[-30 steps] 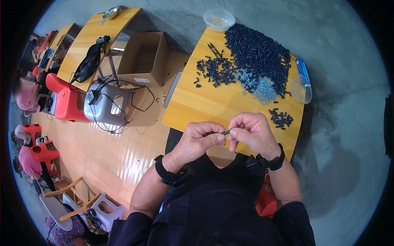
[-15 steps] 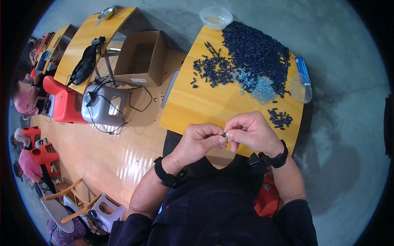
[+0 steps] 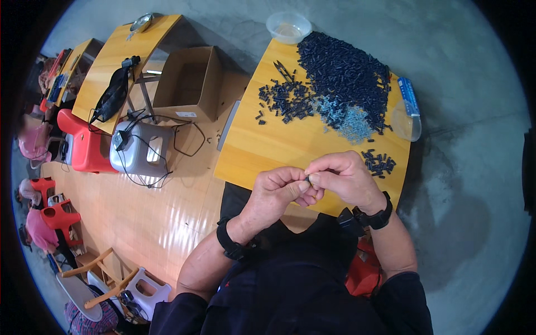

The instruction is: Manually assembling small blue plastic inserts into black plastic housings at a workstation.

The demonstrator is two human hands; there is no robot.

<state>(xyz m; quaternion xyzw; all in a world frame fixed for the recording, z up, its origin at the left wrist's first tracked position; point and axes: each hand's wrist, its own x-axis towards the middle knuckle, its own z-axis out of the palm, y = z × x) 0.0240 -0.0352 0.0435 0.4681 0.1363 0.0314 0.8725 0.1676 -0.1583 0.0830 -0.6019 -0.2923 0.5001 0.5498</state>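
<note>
Over the near edge of the yellow wooden table (image 3: 245,159), my left hand (image 3: 277,188) and my right hand (image 3: 345,177) meet fingertip to fingertip. Both are closed in a pinch on one small dark piece (image 3: 308,179), mostly hidden by the fingers. Beyond them lies a big heap of short black tube-like pieces (image 3: 343,70), with small light-blue pieces (image 3: 353,124) spread along its near side. A looser group of black pieces (image 3: 287,100) lies to the left. Close to my right hand is another small cluster of black pieces (image 3: 379,164).
Dark snips (image 3: 283,71) lie by the left group. A clear round tub (image 3: 288,28) is at the far edge, a clear lid (image 3: 406,120) and blue box (image 3: 409,96) at the right. Left stand an open carton (image 3: 188,84) and a grey stool with cables (image 3: 139,148).
My hands stay together, with the fingers drawn closer around the small piece, which shows less now. The left fingers are more curled. The whole view has shifted slightly.
</note>
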